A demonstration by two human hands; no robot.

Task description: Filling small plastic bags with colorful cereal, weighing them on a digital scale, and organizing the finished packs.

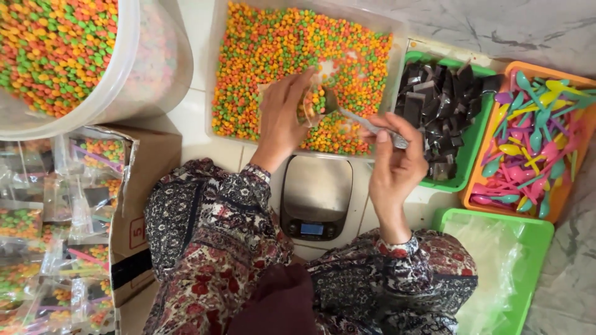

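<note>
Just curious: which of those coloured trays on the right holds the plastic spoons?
The orange tray at the far right holds the spoons; one green tray holds dark packets, the other clear bags.

Blue scale screen (pixel 311 229) (filled clear packets (pixel 37 248) left)

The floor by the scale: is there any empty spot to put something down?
Some. Bare tile shows between the big bucket and the candy tray, and a strip beside the scale toward the green basket. Elsewhere is crowded: spoon basket, bag bin, carton of filled bags.
</note>
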